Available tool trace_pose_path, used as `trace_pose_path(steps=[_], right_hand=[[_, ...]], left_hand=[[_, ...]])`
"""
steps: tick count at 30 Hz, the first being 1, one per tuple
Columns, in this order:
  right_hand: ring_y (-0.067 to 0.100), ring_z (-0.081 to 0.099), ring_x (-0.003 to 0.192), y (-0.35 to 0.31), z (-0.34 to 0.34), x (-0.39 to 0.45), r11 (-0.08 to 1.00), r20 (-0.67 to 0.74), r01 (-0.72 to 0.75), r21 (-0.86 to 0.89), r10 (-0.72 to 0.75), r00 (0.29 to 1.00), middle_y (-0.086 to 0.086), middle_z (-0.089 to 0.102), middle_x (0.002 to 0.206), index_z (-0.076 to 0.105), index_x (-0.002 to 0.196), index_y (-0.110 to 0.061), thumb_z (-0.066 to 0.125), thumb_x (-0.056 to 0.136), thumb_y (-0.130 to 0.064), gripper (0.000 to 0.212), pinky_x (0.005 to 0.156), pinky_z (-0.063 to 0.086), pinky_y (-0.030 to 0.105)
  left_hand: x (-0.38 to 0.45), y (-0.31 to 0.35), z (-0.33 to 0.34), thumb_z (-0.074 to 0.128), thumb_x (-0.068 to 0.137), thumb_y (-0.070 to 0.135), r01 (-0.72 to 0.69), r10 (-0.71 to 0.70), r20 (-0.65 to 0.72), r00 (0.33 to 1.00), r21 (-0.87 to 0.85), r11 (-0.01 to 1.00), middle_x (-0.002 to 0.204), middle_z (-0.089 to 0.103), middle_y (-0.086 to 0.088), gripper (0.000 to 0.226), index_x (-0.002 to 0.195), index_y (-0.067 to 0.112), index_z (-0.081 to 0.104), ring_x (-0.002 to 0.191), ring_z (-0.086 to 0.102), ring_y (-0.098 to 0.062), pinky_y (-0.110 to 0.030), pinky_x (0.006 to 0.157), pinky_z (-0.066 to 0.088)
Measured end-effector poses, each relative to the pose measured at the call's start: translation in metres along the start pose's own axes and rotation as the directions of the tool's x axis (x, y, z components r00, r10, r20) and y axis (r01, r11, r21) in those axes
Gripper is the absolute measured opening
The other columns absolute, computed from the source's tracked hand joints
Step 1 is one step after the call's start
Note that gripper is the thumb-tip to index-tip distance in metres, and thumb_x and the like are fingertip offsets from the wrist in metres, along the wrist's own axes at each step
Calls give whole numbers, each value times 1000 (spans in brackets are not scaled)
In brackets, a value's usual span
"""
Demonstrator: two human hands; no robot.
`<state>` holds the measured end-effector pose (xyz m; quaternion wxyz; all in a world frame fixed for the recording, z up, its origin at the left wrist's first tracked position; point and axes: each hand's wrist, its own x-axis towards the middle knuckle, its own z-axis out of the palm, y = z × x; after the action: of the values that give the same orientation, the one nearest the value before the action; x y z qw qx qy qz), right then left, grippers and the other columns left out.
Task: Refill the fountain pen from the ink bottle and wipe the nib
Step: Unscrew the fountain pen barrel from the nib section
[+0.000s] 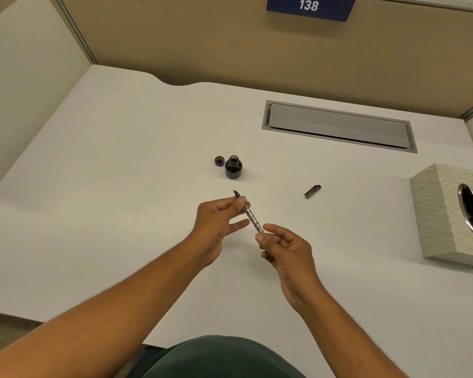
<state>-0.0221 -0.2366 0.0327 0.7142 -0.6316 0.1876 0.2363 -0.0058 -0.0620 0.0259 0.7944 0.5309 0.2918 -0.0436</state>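
Observation:
Both hands hold the fountain pen [251, 214] above the middle of the white desk [120, 186]. My left hand [216, 222] pinches its front section just behind the dark nib, which points up and away toward the ink bottle. My right hand [283, 248] grips the rear end of the silvery converter. The open ink bottle [233, 167], dark with ink, stands upright a short way beyond the nib. Its cap [219, 161] lies just left of it, open side up. A dark pen part [312, 191] lies on the desk to the right.
A patterned tissue box [448, 214] with an oval opening stands at the right edge. A grey cable-tray flap [339, 126] is set into the desk behind. Tan partition walls close off the back and left. The desk's front edge runs just above my lap.

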Motion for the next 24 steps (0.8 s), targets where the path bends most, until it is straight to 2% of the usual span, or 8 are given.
trace_pose_path(steps=[4, 7, 12, 16, 19, 21, 24], right_hand=[[19, 67, 82, 2, 2, 2, 995, 44, -37, -92, 41, 998, 8, 75, 100, 81, 109, -16, 84, 87, -19, 22, 76, 59, 27], [20, 75, 83, 2, 2, 1, 997, 72, -26, -67, 31, 997, 7, 79, 97, 79, 108, -16, 81, 90, -20, 19, 75, 60, 28], [26, 79, 86, 0, 2, -1, 998, 129, -54, 18, 51, 990, 13, 82, 98, 75, 112, -14, 58, 106, -23, 21, 72, 62, 29], [22, 79, 85, -2, 0, -2, 1000, 67, 16, 20, -17, 998, 11, 82, 96, 80, 105, -14, 76, 93, -15, 12, 73, 60, 27], [19, 78, 83, -4, 0, 0, 999, 22, 39, -38, -38, 999, 8, 81, 94, 80, 102, -19, 85, 85, -12, 19, 70, 59, 24], [17, 76, 80, -4, 1, 1, 999, 21, 21, -33, -20, 1000, 6, 81, 94, 80, 104, -19, 84, 86, -16, 18, 72, 59, 25], [17, 73, 77, -3, 3, 3, 997, 35, -39, 64, 37, 999, 7, 78, 90, 83, 99, -15, 73, 97, -22, 13, 76, 60, 30]], left_hand=[[0, -4, 1, 76, 96, 19, -15, 15, -6, 1000, 26, 1000, 95, 84, -4, 12, 97, 10, 84, 103, 79, -16, -34, 84, 66], [0, -3, 0, 76, 96, 21, -32, 33, -20, 999, 58, 998, 96, 85, -2, 11, 97, 13, 84, 100, 79, -12, -35, 90, 65], [-2, 0, 2, 76, 96, 21, -39, 41, -28, 999, 77, 996, 95, 85, 1, 16, 103, 8, 83, 95, 78, -5, -40, 99, 61], [-3, 2, 3, 76, 96, 21, -40, 43, -39, 998, 86, 996, 96, 85, 0, 17, 104, 8, 83, 98, 78, -7, -42, 101, 61], [-5, 2, 4, 76, 96, 22, -37, 42, -43, 998, 107, 994, 97, 85, 1, 15, 101, 11, 84, 102, 77, -10, -44, 103, 59], [-6, 1, 5, 76, 96, 23, -39, 44, -39, 998, 121, 992, 98, 85, 1, 11, 96, 16, 85, 106, 76, -12, -45, 105, 58], [-7, 0, 7, 76, 96, 24, -42, 46, -34, 998, 134, 990, 99, 85, 3, 11, 94, 19, 85, 108, 75, -12, -45, 106, 57]])
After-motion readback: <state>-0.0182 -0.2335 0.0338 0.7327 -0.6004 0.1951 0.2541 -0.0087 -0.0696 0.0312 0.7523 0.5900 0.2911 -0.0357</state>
